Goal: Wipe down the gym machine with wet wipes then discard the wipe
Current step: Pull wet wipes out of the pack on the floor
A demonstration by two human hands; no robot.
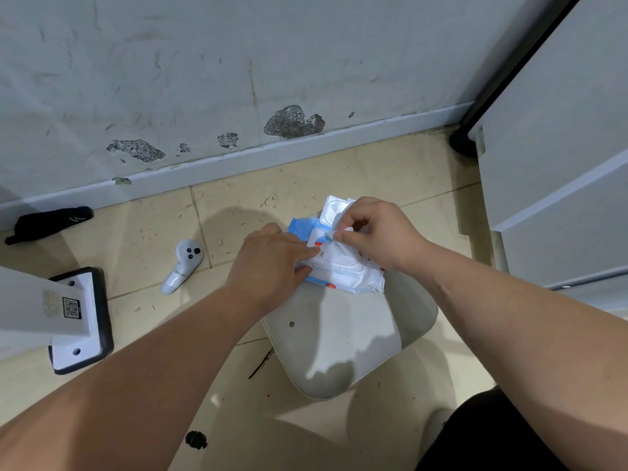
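Observation:
A white and blue pack of wet wipes (343, 271) lies on the far end of a grey padded seat (343, 338) of the gym machine, its flip lid (334, 207) standing open. My left hand (272, 263) presses flat on the pack's left side, holding it down. My right hand (377, 232) pinches a white wipe (341, 229) between thumb and forefinger at the pack's opening; the wipe is partly drawn out and mostly hidden by my fingers.
A white machine post with a QR label stands on a bolted base plate (80, 321) at the left. A white handheld controller (183, 265) and a black strap (47, 224) lie on the tiled floor. A scuffed wall (204, 79) runs behind, a grey cabinet (560, 147) on the right.

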